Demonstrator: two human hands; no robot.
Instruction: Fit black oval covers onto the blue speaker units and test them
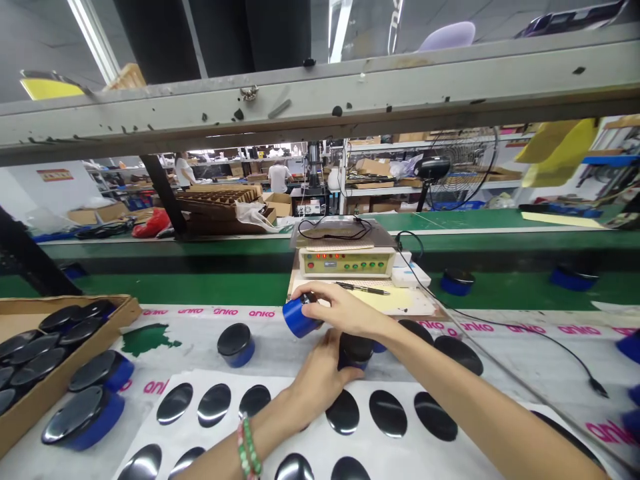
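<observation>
My right hand (340, 308) holds a round blue case with a black top (299, 319), tilted above the table between thumb and fingers. Below it, my left hand (320, 381), with a beaded bracelet at the wrist, is closed around the side of a second blue case with a black top (357, 348) that sits on the table. A further such case (236, 345) stands a little to the left. In front of my hands lies a white sheet (300, 437) bearing rows of glossy black discs (388, 413).
At left, a cardboard box (131, 313) contains several black-topped cases, with two more cases (83, 417) beside it. Behind my hands stands a control box (346, 263) with a pen (363, 289) in front. A black cable (530, 333) crosses at right. A shelf beam (320, 93) spans overhead.
</observation>
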